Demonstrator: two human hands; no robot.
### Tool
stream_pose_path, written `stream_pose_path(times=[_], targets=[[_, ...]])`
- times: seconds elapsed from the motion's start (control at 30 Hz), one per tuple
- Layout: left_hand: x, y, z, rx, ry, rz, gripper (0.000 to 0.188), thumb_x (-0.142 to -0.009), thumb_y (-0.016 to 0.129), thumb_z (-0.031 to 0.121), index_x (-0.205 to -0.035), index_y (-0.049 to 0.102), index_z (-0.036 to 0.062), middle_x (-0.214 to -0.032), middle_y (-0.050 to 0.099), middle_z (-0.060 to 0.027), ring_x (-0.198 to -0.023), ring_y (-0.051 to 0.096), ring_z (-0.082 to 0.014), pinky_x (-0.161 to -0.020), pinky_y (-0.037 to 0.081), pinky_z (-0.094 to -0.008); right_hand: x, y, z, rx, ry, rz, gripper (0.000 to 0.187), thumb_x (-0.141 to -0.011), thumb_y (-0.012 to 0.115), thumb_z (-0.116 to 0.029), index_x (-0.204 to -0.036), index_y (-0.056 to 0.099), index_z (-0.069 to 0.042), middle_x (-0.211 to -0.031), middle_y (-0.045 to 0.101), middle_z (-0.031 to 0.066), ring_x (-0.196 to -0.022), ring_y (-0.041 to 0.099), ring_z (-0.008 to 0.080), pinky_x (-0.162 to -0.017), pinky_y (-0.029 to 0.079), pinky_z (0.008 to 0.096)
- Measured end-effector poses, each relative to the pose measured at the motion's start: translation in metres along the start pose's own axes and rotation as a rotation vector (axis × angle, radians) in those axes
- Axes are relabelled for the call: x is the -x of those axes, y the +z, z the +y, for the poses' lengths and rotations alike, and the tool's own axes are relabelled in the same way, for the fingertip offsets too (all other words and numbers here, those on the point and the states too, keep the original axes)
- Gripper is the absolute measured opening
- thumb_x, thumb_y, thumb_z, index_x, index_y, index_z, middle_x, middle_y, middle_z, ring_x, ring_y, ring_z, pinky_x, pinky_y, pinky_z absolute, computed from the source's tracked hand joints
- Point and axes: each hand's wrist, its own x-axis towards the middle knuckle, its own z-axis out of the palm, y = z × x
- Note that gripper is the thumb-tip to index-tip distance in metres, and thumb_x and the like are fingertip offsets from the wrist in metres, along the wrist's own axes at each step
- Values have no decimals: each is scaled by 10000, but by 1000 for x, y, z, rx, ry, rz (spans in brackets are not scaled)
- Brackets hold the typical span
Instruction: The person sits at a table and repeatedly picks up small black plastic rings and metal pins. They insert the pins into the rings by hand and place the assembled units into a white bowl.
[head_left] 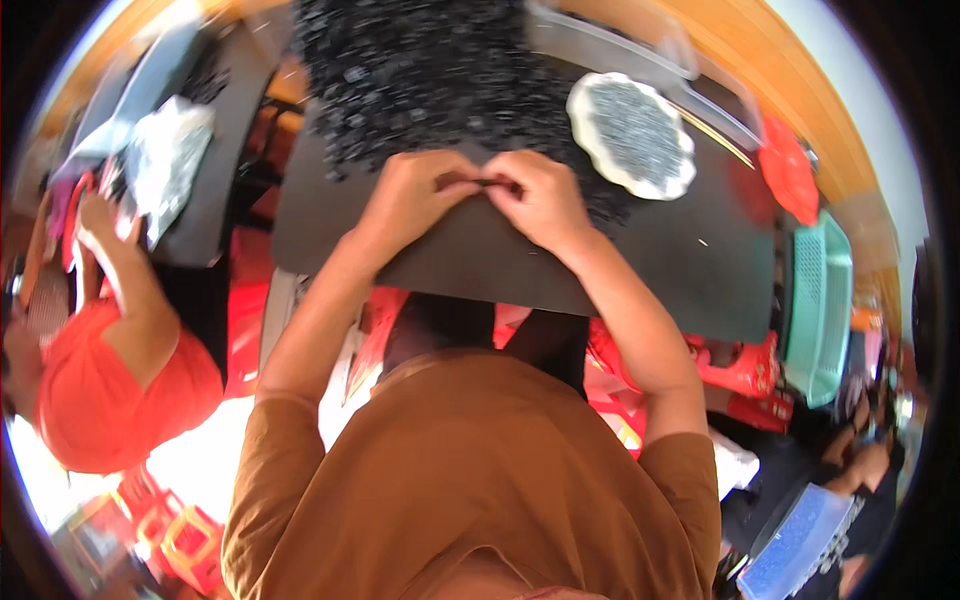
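Observation:
My left hand and my right hand meet above the near part of a dark table. Thumbs and fingers of both are pinched together on a small black piece, mostly hidden by the fingertips; its exact kind cannot be made out. Just beyond the hands spreads a large heap of small black pieces. To the right of the heap, a pale scalloped dish holds many small grey bits, blurred.
A clear plastic tray lies at the back right, with a red bag and a green basket farther right. At the left, a person in red sits by another table bearing a plastic bag. Another person's arm shows lower right.

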Motion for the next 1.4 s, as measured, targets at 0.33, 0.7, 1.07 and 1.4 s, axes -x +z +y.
stream_pose_path(times=[0.33, 0.7, 1.07, 1.4], targets=[[0, 6, 10, -3, -81, 82, 123, -797, 734, -20, -916, 707, -16, -810, 708, -73, -660, 635, -105, -627, 507, -250, 2, 1, 3, -8, -10, 22, 131, -785, 709, -90, -892, 636, -116, -819, 640, 73, -806, 645, 299, -676, 524, 419], [0, 8, 1, 69, -114, 79, 111, -817, 727, -32, -925, 702, -36, -835, 718, -68, -692, 650, -86, -640, 510, -231, 2, -4, -4, 49, -47, 28, 174, -786, 710, -86, -909, 591, -112, -806, 627, 62, -807, 642, 287, -648, 539, 424], [1, 5, 1, 45, -85, 84, 121, -804, 738, 33, -919, 726, 0, -814, 719, -94, -708, 680, -134, -660, 529, -273, -2, 2, -6, 46, -36, -4, 184, -780, 694, -32, -925, 596, -88, -826, 616, 119, -813, 623, 342, -695, 499, 452], [2, 3, 1, 67, -84, 58, 110, -813, 724, 2, -923, 730, -5, -823, 706, -44, -663, 631, -83, -622, 512, -237, -6, 0, -4, 1, 39, -84, 255, -783, 694, -9, -957, 517, -70, -794, 634, 96, -768, 635, 321, -654, 512, 434]])
